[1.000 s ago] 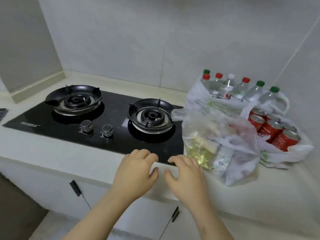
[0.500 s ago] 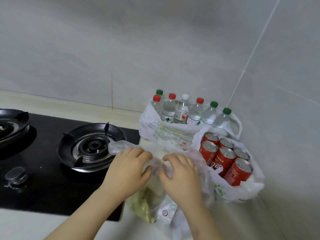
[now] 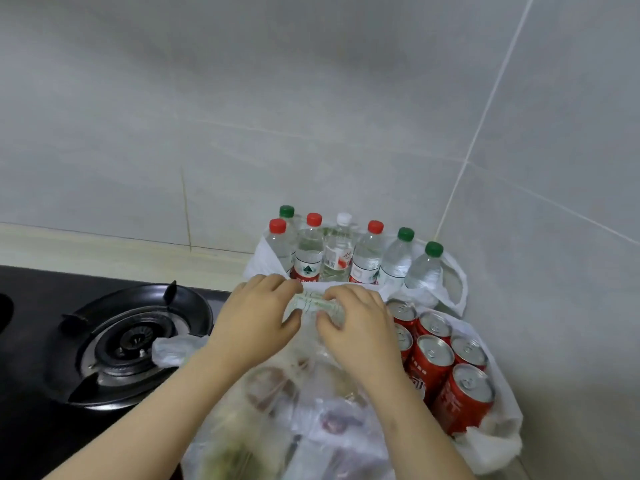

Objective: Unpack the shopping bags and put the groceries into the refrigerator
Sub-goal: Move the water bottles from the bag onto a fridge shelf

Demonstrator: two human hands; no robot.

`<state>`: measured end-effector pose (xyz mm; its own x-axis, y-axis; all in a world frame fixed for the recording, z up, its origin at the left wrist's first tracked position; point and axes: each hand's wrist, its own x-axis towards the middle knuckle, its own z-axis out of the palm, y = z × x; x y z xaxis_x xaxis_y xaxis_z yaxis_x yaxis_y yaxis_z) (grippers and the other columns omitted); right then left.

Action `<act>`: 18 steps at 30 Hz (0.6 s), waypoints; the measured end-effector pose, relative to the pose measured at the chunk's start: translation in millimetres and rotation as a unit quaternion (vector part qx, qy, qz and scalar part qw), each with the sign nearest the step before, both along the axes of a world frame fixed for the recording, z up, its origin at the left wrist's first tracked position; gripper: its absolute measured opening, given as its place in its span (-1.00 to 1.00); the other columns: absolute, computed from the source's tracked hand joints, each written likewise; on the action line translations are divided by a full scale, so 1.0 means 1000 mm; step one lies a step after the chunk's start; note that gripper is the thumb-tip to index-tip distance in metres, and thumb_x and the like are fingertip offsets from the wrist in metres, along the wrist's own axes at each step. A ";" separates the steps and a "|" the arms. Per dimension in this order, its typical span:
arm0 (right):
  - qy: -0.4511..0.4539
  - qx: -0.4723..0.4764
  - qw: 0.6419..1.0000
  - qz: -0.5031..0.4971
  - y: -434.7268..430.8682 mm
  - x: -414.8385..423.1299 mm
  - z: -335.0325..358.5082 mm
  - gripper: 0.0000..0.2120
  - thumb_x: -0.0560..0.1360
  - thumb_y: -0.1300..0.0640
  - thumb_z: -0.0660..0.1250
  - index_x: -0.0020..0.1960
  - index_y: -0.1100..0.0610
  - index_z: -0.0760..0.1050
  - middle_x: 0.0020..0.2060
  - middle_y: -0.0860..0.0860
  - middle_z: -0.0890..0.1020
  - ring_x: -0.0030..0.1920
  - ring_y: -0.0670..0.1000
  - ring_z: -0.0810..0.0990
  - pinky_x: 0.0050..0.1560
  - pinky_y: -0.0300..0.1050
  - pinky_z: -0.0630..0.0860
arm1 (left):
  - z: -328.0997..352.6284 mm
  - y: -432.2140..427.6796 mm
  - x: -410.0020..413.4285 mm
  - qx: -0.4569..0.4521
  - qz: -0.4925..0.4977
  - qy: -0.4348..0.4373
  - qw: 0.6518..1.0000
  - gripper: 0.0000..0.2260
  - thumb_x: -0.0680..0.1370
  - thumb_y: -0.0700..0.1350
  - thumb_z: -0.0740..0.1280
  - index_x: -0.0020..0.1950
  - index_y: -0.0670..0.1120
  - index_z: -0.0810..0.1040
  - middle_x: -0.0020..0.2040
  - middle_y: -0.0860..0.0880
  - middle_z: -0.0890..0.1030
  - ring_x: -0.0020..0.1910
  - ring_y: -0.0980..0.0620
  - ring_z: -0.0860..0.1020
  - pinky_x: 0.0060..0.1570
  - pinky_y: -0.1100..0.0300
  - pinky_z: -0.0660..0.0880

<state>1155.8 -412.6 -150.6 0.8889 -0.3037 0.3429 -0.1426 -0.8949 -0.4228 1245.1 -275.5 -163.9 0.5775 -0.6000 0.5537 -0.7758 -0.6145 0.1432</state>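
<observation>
1. Shopping bag [image 3: 294, 420], the translucent one nearest the body: slumping on the counter [image 3: 104, 251] right under both forearms, leaning against the red cans [image 3: 434, 358] on its right and lying just beside the burner [image 3: 131, 341] on its left
2. Left hand [image 3: 256, 323] and right hand [image 3: 360, 327]: hovering close together over the bag's far end, fingers and thumbs curling in and pinching a strip of green-printed plastic [image 3: 311, 304] from either side
3. Not being able to tell whose strip: the near bag's own gathered mouth, or the front rim of the bag holding the water bottles [image 3: 367, 258] directly behind the fingertips
4. Strip running left to right between the two hands, one end in each, with neither hand nearer than the other, so probably calling for a sideways pull with both hands drawing apart to spread the opening
5. Contents lying toward the body from the hands, below the wrists, so likely needing a reach back and down once the mouth is open
6. Watching for the upright bottles just beyond the knuckles, close enough to be knocked by a forward tug on thin film
</observation>
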 end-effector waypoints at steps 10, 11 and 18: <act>0.010 0.005 1.000 -0.006 -0.034 0.081 0.018 -0.72 0.53 0.01 0.21 0.21 -0.01 0.47 0.20 -0.09 0.51 0.23 0.00 0.36 0.26 -0.04 0.34 | 0.019 -0.037 0.087 -0.051 0.009 0.013 0.999 -0.77 0.43 -0.11 0.30 0.03 -0.13 0.62 -0.04 -0.07 0.62 -0.04 -0.17 0.53 -0.10 -0.02 0.50; 0.017 0.006 1.000 -0.004 -0.036 0.091 0.018 -0.72 0.52 0.01 0.20 0.21 0.00 0.47 0.20 -0.08 0.50 0.24 0.01 0.36 0.26 -0.03 0.34 | 0.018 -0.040 0.097 -0.056 0.013 0.017 0.998 -0.78 0.44 -0.14 0.32 0.05 -0.14 0.61 0.00 -0.09 0.61 0.00 -0.18 0.52 -0.07 -0.02 0.49; 0.044 0.051 0.998 0.010 -0.043 0.141 0.005 -0.57 0.51 0.08 0.22 0.37 -0.04 0.31 0.25 -0.01 0.47 0.23 0.05 0.41 0.23 0.05 0.41 | 0.010 -0.065 0.148 -0.052 0.057 0.066 0.995 -0.66 0.49 -0.12 0.28 0.27 -0.10 0.48 0.29 -0.07 0.41 0.22 -0.11 0.39 0.13 0.03 0.41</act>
